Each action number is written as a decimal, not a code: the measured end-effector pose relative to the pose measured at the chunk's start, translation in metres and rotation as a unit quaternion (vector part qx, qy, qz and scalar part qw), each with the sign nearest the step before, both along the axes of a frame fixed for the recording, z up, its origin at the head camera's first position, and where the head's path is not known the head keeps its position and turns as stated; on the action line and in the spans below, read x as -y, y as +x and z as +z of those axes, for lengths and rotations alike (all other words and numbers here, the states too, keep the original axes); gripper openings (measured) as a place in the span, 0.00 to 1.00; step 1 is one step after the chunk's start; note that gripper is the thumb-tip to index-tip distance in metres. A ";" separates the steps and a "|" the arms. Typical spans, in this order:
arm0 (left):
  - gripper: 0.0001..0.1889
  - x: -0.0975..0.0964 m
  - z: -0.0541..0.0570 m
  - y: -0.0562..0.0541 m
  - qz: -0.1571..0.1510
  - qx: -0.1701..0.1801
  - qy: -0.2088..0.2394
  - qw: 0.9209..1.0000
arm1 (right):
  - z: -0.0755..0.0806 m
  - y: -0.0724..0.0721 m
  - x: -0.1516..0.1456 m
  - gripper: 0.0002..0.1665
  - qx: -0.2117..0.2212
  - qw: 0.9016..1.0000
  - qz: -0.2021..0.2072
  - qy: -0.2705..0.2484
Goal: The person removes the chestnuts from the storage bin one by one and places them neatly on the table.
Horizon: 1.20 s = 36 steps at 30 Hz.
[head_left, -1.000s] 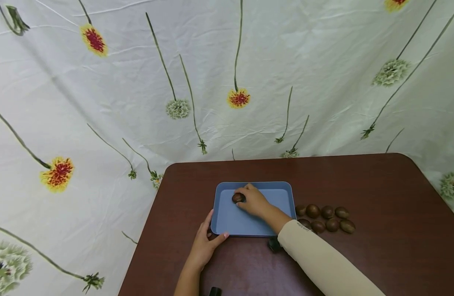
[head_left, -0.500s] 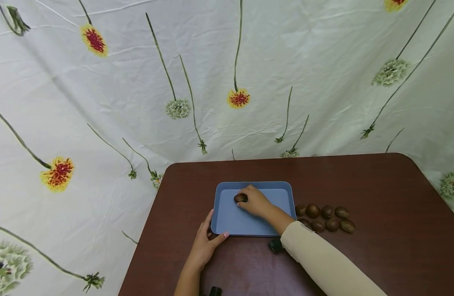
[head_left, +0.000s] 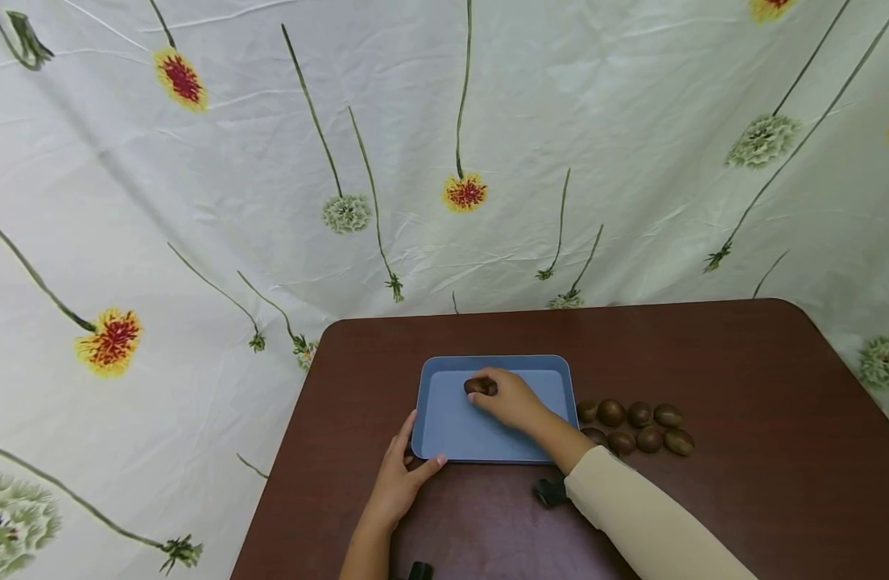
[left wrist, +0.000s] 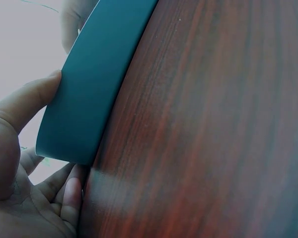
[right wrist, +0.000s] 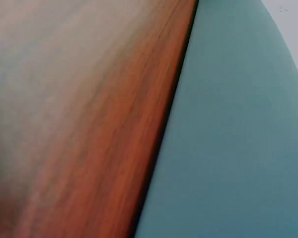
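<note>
A blue rectangular tray (head_left: 488, 443) lies on the brown table. My left hand (head_left: 401, 479) holds its near left corner, thumb on the front wall and fingers along the left side. The left wrist view shows the thumb (left wrist: 37, 96) against the tray wall (left wrist: 84, 99) and other fingers curled by the corner. Above the tray floor, my right hand (head_left: 513, 399) pinches a dark brown oval fruit (head_left: 475, 386). A second dark shape shows between its fingers; whether it is another fruit I cannot tell. The right wrist view shows only tray wall (right wrist: 228, 129) and table, no hand.
Right of the tray, several similar brown fruits (head_left: 649, 439) lie in two rows, the leftmost partly hidden by the tray edge and right arm. Black wrist devices (head_left: 549, 493) sit under the wrists. A flowered white cloth (head_left: 415, 258) hangs behind the table (head_left: 749, 387).
My right hand has shifted slightly right over the tray with the brown fruit in its fingers, and the forearm has drawn a little right. The left hand and tray stay in place.
</note>
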<state>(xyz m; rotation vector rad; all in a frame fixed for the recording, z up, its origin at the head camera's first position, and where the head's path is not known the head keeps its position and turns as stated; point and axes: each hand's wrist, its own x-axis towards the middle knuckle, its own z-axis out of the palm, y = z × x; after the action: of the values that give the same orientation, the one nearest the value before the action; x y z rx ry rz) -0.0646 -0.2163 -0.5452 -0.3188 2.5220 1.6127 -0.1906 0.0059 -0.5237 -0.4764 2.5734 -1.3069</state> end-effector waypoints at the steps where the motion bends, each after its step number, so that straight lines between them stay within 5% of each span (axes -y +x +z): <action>1: 0.51 0.000 0.000 0.000 0.000 0.000 0.000 1.000 | 0.001 0.001 -0.001 0.25 0.002 1.000 -0.005 -0.006; 24: 0.52 0.004 0.000 0.001 0.008 0.000 -0.002 1.000 | 0.021 0.042 -0.045 0.29 0.085 0.976 -0.048 -0.195; 31: 0.51 0.003 -0.003 0.001 0.002 0.003 -0.008 1.000 | 0.024 0.068 -0.081 0.30 0.106 0.964 -0.075 -0.233; 36: 0.51 0.002 -0.002 0.000 0.002 0.005 -0.010 1.000 | 0.021 0.087 -0.109 0.31 0.090 0.964 -0.098 -0.230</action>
<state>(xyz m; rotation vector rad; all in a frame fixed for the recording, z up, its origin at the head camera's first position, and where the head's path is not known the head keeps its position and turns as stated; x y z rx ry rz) -0.0643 -0.2188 -0.5472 -0.3337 2.5325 1.5855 -0.1035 0.1150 -0.5024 -0.1625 2.2054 -1.9334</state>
